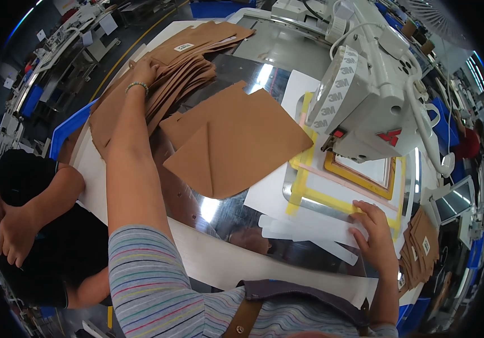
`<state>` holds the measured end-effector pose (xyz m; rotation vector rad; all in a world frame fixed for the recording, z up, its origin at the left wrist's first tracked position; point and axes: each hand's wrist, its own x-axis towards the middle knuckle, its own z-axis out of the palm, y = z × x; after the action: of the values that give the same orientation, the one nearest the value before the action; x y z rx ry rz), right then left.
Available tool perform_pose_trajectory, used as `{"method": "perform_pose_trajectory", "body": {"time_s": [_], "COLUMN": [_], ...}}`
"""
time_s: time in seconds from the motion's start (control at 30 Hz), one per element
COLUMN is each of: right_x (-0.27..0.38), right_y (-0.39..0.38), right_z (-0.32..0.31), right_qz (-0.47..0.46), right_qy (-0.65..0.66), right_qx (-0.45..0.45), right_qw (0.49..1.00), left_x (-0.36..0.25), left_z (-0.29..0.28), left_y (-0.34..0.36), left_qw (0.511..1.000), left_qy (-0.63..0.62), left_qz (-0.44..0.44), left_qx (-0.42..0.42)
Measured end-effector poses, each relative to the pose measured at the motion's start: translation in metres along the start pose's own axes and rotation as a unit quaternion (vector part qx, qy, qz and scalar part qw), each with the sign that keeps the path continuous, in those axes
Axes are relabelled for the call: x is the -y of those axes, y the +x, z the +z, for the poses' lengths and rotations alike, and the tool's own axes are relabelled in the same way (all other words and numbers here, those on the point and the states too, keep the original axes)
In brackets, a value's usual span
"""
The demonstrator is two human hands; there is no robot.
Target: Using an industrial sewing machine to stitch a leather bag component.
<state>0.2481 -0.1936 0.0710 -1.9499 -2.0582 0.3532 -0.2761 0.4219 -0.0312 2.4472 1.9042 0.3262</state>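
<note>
My left hand, with a beaded bracelet at the wrist, reaches to the far left. Its fingers are curled on the edge of a fanned stack of brown cut fabric pieces. Two loose brown fabric pieces, partly overlapping, lie on the shiny metal table between my arms. My right hand is open, thumb and fingers apart, at the near right edge of a flat frame edged with yellow tape. Inside that frame, a smaller yellow-brown frame sits under the white sewing machine head.
White paper strips stick out at the near side of the frame. More brown pieces hang at the right edge beside a small screen. Close on my left is another person's arm. A blue bin edge borders the table.
</note>
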Motion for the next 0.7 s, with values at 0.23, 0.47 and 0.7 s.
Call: {"method": "perform_pose_trajectory", "body": {"time_s": [0.23, 0.47, 0.7], "right_x": [0.023, 0.055, 0.058], "right_y": [0.043, 0.137, 0.195], "right_z": [0.004, 0.065, 0.08], "right_qz": [-0.135, -0.286, -0.301], "right_qy": [0.007, -0.126, -0.252], "right_qx": [-0.034, -0.086, -0.075], "right_qw": [0.99, 0.946, 0.917], "left_x": [-0.066, -0.212, -0.242], "left_z": [-0.036, -0.123, -0.103], "left_y": [-0.051, -0.261, -0.378], "left_qw": [0.927, 0.919, 0.938], "left_qy": [0.217, -0.326, 0.028], "left_qz": [-0.026, 0.222, 0.347], "left_qx": [-0.304, -0.002, -0.009]}}
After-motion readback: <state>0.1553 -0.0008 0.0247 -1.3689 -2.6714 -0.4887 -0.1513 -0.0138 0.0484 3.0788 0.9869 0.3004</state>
